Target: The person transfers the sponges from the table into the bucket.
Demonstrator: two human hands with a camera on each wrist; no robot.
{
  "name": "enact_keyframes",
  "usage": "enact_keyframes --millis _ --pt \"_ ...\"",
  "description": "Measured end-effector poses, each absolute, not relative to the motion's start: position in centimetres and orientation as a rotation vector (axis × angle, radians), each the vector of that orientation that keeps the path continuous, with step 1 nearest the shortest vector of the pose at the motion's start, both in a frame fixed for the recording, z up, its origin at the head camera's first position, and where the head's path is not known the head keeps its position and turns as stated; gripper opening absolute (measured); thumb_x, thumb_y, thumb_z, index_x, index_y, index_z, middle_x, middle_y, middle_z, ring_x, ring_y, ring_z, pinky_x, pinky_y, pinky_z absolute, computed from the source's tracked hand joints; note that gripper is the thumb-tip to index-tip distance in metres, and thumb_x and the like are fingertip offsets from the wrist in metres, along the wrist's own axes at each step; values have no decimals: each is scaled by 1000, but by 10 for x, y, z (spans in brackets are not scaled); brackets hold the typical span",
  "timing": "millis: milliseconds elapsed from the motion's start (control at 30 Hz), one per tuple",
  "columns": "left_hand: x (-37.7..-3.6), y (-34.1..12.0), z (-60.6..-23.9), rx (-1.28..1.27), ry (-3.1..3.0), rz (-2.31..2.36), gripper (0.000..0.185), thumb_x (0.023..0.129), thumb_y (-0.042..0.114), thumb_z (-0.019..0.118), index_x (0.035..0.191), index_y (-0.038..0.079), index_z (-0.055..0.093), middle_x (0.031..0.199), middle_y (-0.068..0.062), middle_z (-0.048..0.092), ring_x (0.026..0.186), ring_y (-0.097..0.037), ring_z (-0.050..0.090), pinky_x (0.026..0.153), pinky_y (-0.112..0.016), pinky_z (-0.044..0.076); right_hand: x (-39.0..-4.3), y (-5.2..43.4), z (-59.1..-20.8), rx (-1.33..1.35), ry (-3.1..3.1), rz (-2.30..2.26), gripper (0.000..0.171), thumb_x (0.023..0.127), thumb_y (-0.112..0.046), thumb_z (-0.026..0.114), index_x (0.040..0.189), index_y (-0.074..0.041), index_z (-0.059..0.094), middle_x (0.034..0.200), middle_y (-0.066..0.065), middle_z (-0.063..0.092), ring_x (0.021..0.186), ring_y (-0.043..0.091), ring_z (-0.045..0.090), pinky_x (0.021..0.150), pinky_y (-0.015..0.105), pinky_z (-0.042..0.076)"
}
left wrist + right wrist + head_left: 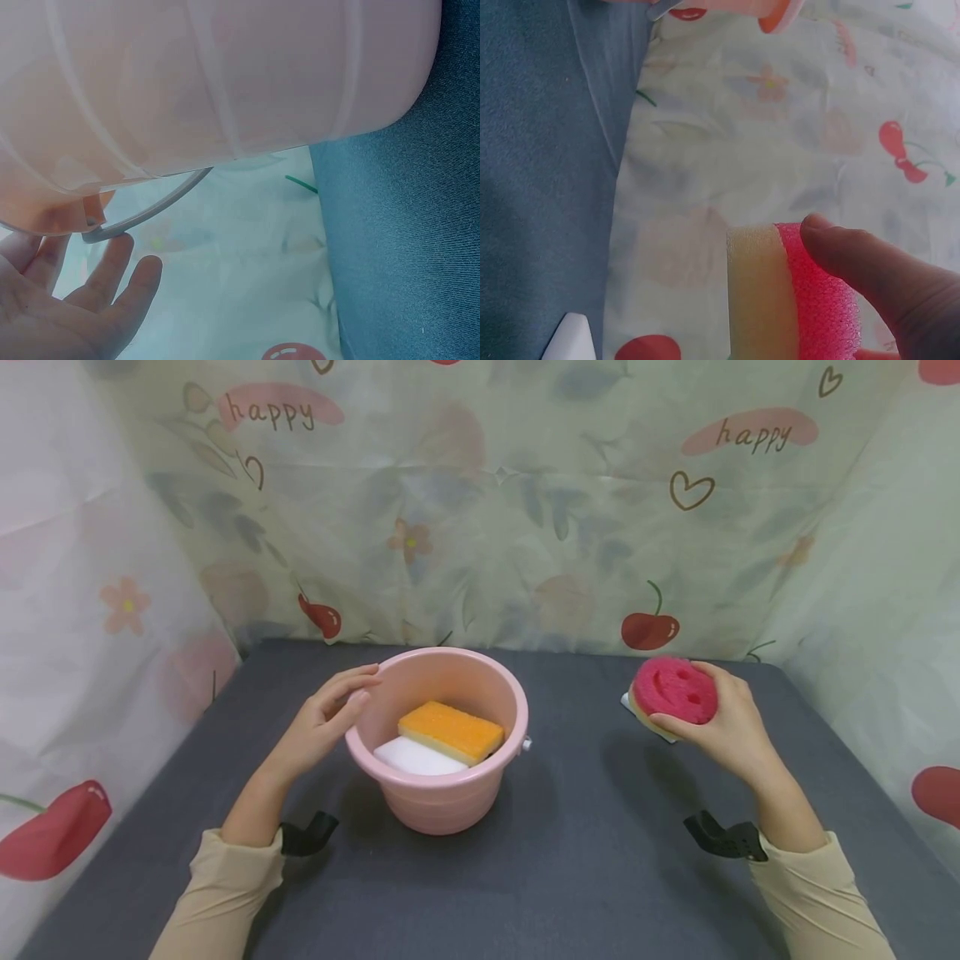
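Fingers (678, 724) of the right hand (723, 727) curl round the pink smiley sponge (673, 688), lifted above the worktop (585, 827); the left hand's (322, 722) relaxed fingers touch the pink bucket's (438, 777) rim.

Legible text: "happy", brown handwritten script on pink oval patches of the pale floral printed backdrop cloth (480, 510). Two instances, above left hand (322, 727) and above right hand (731, 727).

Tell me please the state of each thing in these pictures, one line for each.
pink bucket: upright on the table, holds two sponges.
orange sponge: inside the bucket, leaning on the white one.
white sponge: inside the bucket, partly covered.
smiley sponge: lifted, held in the right hand.
left hand: fingers relaxed, at the bucket's rim.
white piece: on the table behind the smiley sponge, mostly hidden.
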State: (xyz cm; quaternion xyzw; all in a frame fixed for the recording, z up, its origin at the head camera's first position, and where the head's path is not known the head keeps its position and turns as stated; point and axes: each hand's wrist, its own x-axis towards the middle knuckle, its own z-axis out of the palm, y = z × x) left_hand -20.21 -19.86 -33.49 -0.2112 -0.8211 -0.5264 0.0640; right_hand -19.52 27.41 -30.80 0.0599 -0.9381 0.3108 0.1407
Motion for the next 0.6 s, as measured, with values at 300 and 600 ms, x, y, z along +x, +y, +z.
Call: enact_keyframes --millis 300,600 --pt "-202 -199 -335 -641 -2478 -1589 34 97 15 47 129 3 51 146 -11 38 133 -28 37 93 -5 35 -193 263 -300 219 -2703 895 81 76 -31 76 138 0 34 134 25 38 122 43 32 77 57 49" --pt "-203 -199 -335 -645 -2472 -1583 34 97 15 46 129 2 51 146 -12 39 133 -28 37 93 -5 35 -191 250 -294 265 -2685 912 77 77 -33 75 137 -3 38 133 21 41 122 40 34 78 56 50"
